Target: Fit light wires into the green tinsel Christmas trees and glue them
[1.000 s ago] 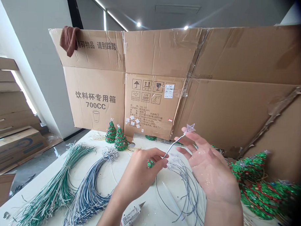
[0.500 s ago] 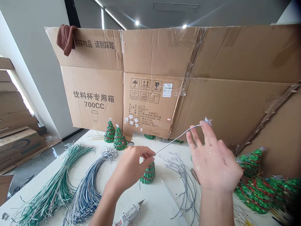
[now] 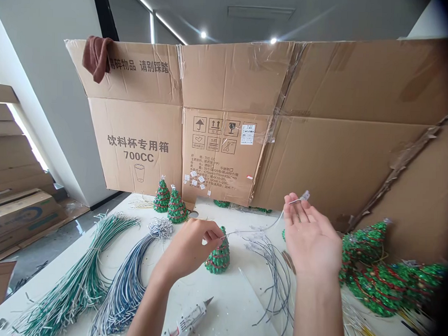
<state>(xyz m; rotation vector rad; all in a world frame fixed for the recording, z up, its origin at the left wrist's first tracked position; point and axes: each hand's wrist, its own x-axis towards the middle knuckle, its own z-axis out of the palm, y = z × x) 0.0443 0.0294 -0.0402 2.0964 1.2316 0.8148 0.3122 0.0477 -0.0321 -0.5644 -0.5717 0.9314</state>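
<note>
My left hand (image 3: 192, 245) pinches one end of a thin pale wire (image 3: 258, 231) between thumb and fingers. The wire sags in a curve over to my right hand (image 3: 312, 235), which is palm up with its fingers stretched out. The wire's other end, with a small silvery star (image 3: 305, 195), lies across those fingertips. A small green tinsel tree (image 3: 218, 256) with red garland stands just behind my left hand. Below the hands, a glue gun (image 3: 189, 321) lies on the white table (image 3: 226, 305).
Green wires (image 3: 84, 266) and blue wires (image 3: 132, 277) lie bundled at left. Loose wires (image 3: 279, 282) are near my right wrist. Two small trees (image 3: 177, 206) stand behind; larger ones (image 3: 381, 286) lie at right. A cardboard wall (image 3: 227, 80) closes the back.
My right hand has opened flatter and dropped slightly, with the star lower. The wire has gone from taut and straight to slack and curved. My left hand has shifted slightly left.
</note>
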